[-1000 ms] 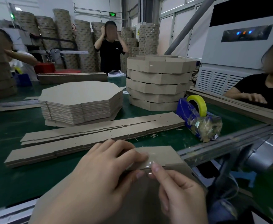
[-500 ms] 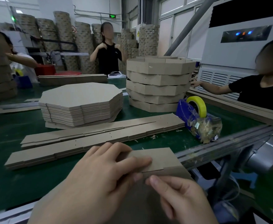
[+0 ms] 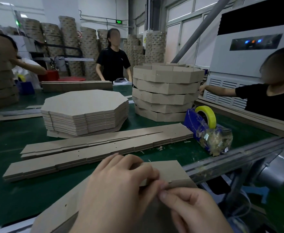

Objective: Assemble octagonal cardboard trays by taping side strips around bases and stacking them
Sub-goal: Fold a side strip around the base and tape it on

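Right hand (image 3: 193, 211) has moved back up to the seam. Thumb and forefinger now pinch the strip (image 3: 169, 170) edge beside the left fingertips; 0.5 s ago it sat lower. Left hand (image 3: 121, 187) grips the strip end, fingers curled over. Strip is on the near side of the dispenser (image 3: 196, 125). Probably pressing tape down, joint nearly closed

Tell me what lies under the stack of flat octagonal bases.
A wider cardboard sheet pokes out beneath the stack of flat octagonal bases, lying on the green table. Its middle, and anything else below, is covered by the stack.
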